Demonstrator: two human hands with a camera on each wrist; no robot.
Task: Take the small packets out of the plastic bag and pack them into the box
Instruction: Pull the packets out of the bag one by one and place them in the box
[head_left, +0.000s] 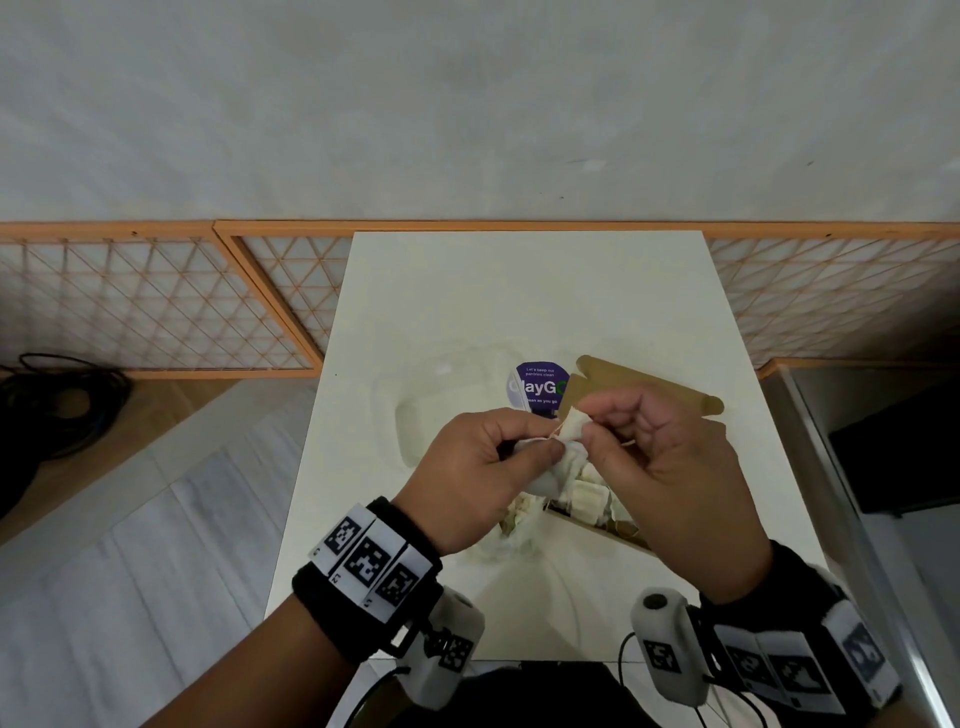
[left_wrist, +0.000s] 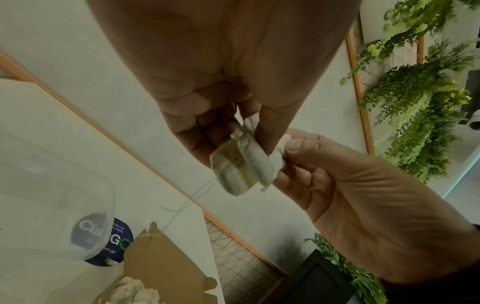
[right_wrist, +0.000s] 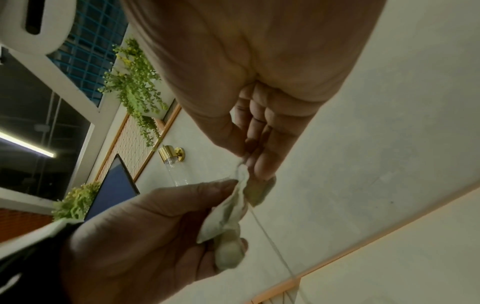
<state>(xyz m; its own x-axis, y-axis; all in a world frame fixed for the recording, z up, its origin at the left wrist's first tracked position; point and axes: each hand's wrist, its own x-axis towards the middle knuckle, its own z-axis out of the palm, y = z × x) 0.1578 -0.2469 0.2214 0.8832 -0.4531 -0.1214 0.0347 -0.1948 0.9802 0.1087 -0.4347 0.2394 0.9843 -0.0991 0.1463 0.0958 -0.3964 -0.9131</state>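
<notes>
Above the open cardboard box, the left hand and right hand each pinch a small packet between thumb and fingertips — strings tangled between them. More packets lie inside the box; the clear plastic bag lies beyond it — flat on the white table.

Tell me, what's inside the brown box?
The brown box holds several small white packets, packed side by side. The hands, left and right, hover above it holding more packets, covering much of the inside, so I can't count them.
</notes>
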